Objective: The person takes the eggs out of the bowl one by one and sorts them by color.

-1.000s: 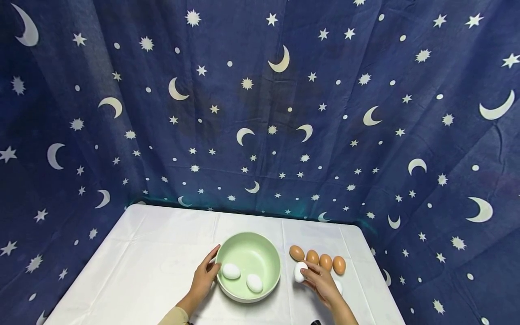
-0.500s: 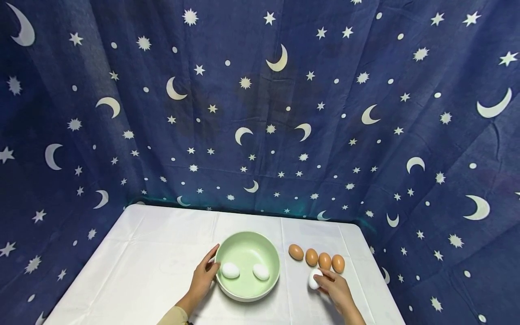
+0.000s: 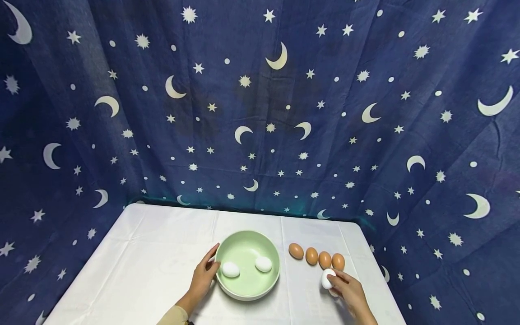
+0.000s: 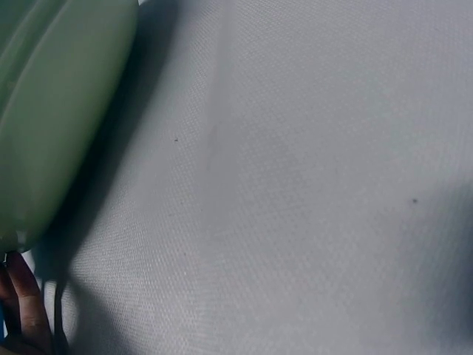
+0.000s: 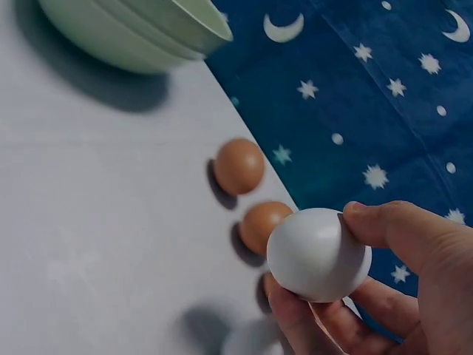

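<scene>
My left hand (image 3: pixel 201 276) holds the left side of a pale green bowl (image 3: pixel 248 298), thumb at the rim and fingers against the outer wall. In the left wrist view, fingertips (image 4: pixel 29 299) touch the bowl's lower side. Two white eggs lie inside: one egg (image 3: pixel 230 270) at the left, another egg (image 3: pixel 263 264) at the right. Right of the bowl, my right hand (image 3: pixel 350 291) pinches a white egg (image 5: pixel 314 255) between thumb and fingers. Beneath that hand, another white egg (image 5: pixel 255 340) is partly hidden on the table.
Several brown eggs (image 3: pixel 311 256) form a slanting row on the white-covered table (image 3: pixel 162 243), just beyond my right hand. A dark blue cloth (image 3: pixel 260 113) with moons and stars hangs behind the table and at both sides.
My right hand has moved right with the white egg, away from the bowl. Inside the bowl, the right white egg has rolled back and slightly right. My left hand stays in place.
</scene>
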Motion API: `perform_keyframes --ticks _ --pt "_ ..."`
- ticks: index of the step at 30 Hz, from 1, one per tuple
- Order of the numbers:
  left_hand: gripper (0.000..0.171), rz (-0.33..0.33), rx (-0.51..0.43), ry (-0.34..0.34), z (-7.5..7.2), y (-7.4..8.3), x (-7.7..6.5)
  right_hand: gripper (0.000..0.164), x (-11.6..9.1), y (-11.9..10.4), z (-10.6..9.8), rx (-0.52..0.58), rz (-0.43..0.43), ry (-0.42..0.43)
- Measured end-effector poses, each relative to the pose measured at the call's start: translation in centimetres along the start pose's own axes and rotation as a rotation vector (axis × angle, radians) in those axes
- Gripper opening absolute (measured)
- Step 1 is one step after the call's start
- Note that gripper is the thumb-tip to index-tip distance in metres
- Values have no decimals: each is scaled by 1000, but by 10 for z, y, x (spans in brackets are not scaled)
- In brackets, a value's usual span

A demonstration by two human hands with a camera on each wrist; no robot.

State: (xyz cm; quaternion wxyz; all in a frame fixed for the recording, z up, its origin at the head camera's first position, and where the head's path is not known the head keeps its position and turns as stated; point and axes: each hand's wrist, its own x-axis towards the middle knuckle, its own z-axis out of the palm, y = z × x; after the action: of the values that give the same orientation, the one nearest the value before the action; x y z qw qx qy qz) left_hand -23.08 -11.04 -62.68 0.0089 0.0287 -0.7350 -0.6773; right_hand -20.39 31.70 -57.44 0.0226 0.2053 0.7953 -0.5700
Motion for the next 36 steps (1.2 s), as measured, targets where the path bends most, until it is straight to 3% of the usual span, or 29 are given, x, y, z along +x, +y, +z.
perform_keyframes --ticks 14,20,27,36 --pt "54 -9 5 5 0 0 0 69 10 19 -46 56 -70 19" --pt "55 -13 9 1 0 0 0 87 33 50 -59 91 12 41" --pt "54 -8 10 0 -1 0 -1 70 15 36 -54 46 38 59" --pt "55 -23 10 0 0 -1 0 71 18 48 -52 30 53 64"
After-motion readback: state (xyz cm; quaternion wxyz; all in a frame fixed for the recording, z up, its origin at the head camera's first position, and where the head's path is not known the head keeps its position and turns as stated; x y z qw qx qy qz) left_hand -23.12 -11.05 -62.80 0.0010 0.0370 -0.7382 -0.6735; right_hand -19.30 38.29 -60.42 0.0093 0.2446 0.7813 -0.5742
